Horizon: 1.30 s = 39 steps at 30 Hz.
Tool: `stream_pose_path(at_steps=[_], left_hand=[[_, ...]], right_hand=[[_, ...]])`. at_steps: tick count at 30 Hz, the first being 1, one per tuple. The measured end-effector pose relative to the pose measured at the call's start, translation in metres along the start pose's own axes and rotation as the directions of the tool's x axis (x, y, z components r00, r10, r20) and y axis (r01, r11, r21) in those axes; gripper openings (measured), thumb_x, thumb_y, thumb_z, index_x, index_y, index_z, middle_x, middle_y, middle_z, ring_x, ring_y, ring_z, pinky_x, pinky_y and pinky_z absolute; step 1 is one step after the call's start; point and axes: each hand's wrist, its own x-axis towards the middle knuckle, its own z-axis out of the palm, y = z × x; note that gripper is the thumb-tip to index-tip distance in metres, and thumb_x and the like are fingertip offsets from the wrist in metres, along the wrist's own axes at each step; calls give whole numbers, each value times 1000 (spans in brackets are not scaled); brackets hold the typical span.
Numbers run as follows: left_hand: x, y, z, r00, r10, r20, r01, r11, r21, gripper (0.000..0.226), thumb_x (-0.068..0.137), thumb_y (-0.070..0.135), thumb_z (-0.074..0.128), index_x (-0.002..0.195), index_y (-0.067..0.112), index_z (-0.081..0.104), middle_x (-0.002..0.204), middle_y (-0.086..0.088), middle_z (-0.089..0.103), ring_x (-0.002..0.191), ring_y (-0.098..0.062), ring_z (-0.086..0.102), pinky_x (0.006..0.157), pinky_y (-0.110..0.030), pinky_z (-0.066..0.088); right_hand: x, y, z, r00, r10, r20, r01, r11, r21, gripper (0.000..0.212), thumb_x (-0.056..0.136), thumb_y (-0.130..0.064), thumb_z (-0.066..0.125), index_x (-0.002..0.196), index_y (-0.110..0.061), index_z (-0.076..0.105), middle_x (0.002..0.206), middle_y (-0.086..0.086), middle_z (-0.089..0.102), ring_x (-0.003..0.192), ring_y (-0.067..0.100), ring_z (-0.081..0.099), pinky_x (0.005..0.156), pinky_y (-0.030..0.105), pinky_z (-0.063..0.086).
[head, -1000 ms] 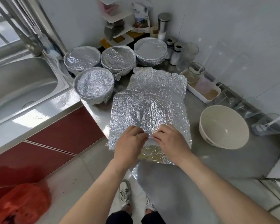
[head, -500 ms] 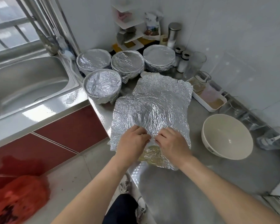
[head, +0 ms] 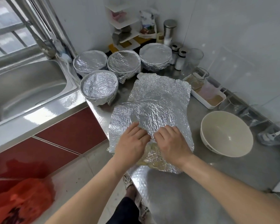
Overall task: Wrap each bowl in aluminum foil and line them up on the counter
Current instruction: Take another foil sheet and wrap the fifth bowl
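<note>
A crinkled sheet of aluminum foil (head: 158,107) lies flat on the steel counter (head: 192,188). My left hand (head: 131,143) and my right hand (head: 171,143) rest side by side on its near part, fingertips pinching a fold of the foil between them. A bare cream bowl (head: 225,133) stands upright to the right of the sheet, apart from it. Several foil-covered bowls stand behind the sheet: one nearest the sink (head: 99,88), and a row at the back (head: 90,62), (head: 124,63), (head: 155,54).
A steel sink (head: 26,88) with a tap is at the left. A white tray (head: 205,94) with glass jars, shakers (head: 181,59) and a corner shelf line the wall. Clear plastic items lie at the right. An orange bag (head: 21,202) sits on the floor.
My hands stayed on the near part of the foil, working the fold slightly. The camera view shifted, so everything appears a little lower and to the right.
</note>
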Motion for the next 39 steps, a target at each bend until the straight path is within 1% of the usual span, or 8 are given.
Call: stream_pose_path(at_steps=[4, 8, 15, 21, 27, 33, 36, 39], left_hand=[[-21, 10, -6, 998, 62, 22, -61, 996, -63, 3, 83, 11, 72, 84, 13, 74, 86, -1, 68, 81, -20, 62, 91, -33, 47], [-34, 10, -5, 992, 29, 126, -20, 997, -68, 13, 73, 8, 80, 85, 11, 74, 87, -1, 66, 81, -21, 59, 71, -33, 51], [-38, 22, -10, 992, 21, 128, -9, 995, -98, 25, 76, 18, 77, 100, 12, 74, 94, -1, 66, 86, -22, 60, 75, -28, 48], [-32, 24, -2, 980, 4, 197, 19, 994, -111, 32, 62, 11, 84, 93, 16, 75, 88, 5, 65, 81, -19, 56, 68, -28, 47], [-25, 14, 2, 984, 98, 150, -94, 995, -38, 22, 66, 14, 78, 87, 18, 74, 90, 6, 67, 84, -19, 58, 85, -31, 43], [-10, -9, -6, 993, 119, 18, -119, 993, -15, 22, 91, 13, 55, 92, 16, 76, 95, 5, 72, 92, -20, 55, 78, -32, 49], [-13, -22, -15, 998, 64, 20, -63, 997, -48, 24, 91, 16, 53, 93, 12, 77, 97, 3, 73, 93, -18, 50, 83, -24, 44], [-26, -35, -15, 995, -30, 97, 36, 997, -62, 24, 90, 23, 54, 96, 15, 77, 103, 4, 73, 98, -20, 55, 81, -29, 51]], right_hand=[[-21, -20, -2, 999, 45, 4, -45, 999, 29, 21, 82, -5, 40, 75, -11, 59, 72, 5, 53, 66, 25, 48, 63, 35, 35], [-29, -29, 5, 993, 77, 94, -82, 995, 55, 6, 78, -8, 58, 78, -13, 60, 76, 3, 55, 70, 23, 48, 66, 33, 32], [-35, -15, -15, 971, 119, 206, -172, 948, 266, 20, 92, -34, 51, 93, -19, 64, 92, -6, 58, 84, 15, 51, 71, 32, 41], [-41, 3, -13, 974, 41, 223, -100, 961, 259, 6, 87, -24, 69, 89, -19, 67, 91, -7, 60, 81, 17, 54, 70, 32, 41], [-36, 0, -3, 984, 12, 180, -39, 989, 146, 9, 78, -11, 71, 79, -16, 64, 81, -1, 59, 73, 21, 53, 64, 33, 40], [-10, -18, 5, 989, 128, 71, -136, 984, 113, 8, 78, -11, 61, 71, -13, 58, 69, 2, 53, 64, 22, 49, 61, 34, 43], [5, -35, 9, 977, 192, 88, -200, 975, 98, 10, 76, -9, 65, 71, -13, 58, 68, 1, 54, 64, 21, 49, 60, 33, 39], [13, -54, 17, 948, 280, 149, -300, 945, 128, 12, 75, -11, 72, 75, -14, 60, 72, 1, 57, 67, 20, 52, 60, 32, 42]])
